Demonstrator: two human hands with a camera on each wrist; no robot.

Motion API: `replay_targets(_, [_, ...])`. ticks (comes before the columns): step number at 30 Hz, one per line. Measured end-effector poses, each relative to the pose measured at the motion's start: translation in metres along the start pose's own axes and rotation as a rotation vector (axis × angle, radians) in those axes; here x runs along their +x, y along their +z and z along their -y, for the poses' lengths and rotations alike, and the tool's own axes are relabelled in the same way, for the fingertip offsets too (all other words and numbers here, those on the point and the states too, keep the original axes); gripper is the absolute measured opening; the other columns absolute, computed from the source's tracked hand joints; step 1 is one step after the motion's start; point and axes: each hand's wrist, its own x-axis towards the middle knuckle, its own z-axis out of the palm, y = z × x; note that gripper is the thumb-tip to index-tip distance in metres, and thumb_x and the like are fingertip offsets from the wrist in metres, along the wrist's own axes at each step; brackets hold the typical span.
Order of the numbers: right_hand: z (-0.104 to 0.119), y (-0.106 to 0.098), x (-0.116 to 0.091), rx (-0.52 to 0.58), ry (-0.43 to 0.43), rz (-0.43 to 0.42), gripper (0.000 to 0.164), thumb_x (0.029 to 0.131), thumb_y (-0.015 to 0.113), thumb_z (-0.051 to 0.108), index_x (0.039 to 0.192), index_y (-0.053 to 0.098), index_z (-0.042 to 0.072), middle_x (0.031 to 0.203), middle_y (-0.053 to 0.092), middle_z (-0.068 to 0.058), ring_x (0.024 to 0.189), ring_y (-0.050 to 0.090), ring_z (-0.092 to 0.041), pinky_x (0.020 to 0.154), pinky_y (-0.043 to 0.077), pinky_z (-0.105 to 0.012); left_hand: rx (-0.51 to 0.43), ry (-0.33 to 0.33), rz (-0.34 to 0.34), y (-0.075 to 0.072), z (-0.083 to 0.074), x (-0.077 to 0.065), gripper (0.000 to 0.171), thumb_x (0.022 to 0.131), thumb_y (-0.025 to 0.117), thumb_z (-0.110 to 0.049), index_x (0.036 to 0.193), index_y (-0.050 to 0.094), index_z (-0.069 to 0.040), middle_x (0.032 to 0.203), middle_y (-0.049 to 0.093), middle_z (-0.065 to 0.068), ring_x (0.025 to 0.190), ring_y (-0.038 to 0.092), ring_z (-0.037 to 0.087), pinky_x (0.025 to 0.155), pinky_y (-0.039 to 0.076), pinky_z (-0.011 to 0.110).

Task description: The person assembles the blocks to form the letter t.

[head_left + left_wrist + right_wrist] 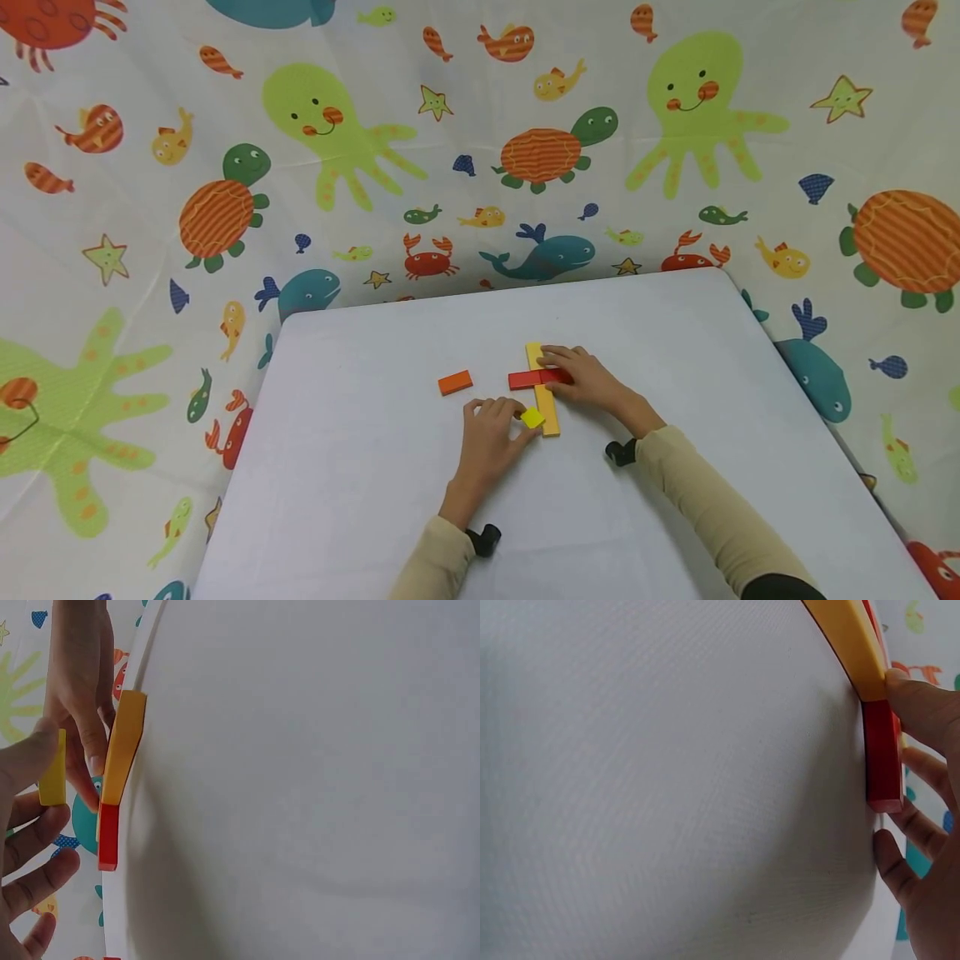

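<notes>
The left hand [489, 433] pinches the small yellow block [532, 417] near six o'clock from the block cross's [537, 377] centre; a slip could skew it, since the right hand's [588, 382] loosely spread fingers merely touch three o'clock.

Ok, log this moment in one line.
left hand: pinches yellow block | right hand: touches red-and-yellow cross | orange block: on white table, apart from cross

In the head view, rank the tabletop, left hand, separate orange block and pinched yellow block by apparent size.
1. Tabletop
2. Left hand
3. Separate orange block
4. Pinched yellow block, as far as it shows
</notes>
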Motion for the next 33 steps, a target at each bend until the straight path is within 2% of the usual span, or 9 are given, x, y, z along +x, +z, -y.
replay_targets(7, [0.001, -0.001, 0.001, 0.004, 0.021, 0.003, 0.059, 0.096, 0.074, 0.039, 0.150, 0.057, 0.022, 0.165, 0.044, -0.006, 0.140, 0.048, -0.036, 0.113, 0.046, -0.060, -0.009, 0.041, -0.020, 0.004, -0.010, -0.007, 0.040, 0.081, 0.089, -0.045, 0.103, 0.070, -0.017, 0.093, 0.071, -0.006, 0.091, 0.066, 0.014, 0.103, 0.044, 0.047])
replay_targets(16, [0.000, -0.001, 0.002, 0.001, 0.024, 0.003, 0.059, 0.097, 0.073, 0.038, 0.151, 0.056, 0.022, 0.165, 0.044, -0.006, 0.141, 0.047, -0.036, 0.113, 0.045, -0.060, -0.046, 0.047, -0.023, 0.010, -0.019, -0.015, 0.041, 0.079, 0.090, -0.045, 0.101, 0.070, -0.016, 0.088, 0.070, -0.005, 0.088, 0.067, 0.013, 0.102, 0.045, 0.046])
replay_targets(33, [-0.001, 0.002, 0.000, 0.005, 0.036, 0.008, 0.059, 0.097, 0.073, 0.039, 0.151, 0.056, 0.023, 0.166, 0.043, -0.006, 0.143, 0.046, -0.037, 0.114, 0.043, -0.062, 0.021, 0.064, 0.041, 0.019, -0.033, -0.025, 0.042, 0.080, 0.088, -0.051, 0.101, 0.069, -0.020, 0.088, 0.066, -0.009, 0.086, 0.063, 0.010, 0.098, 0.049, 0.043])
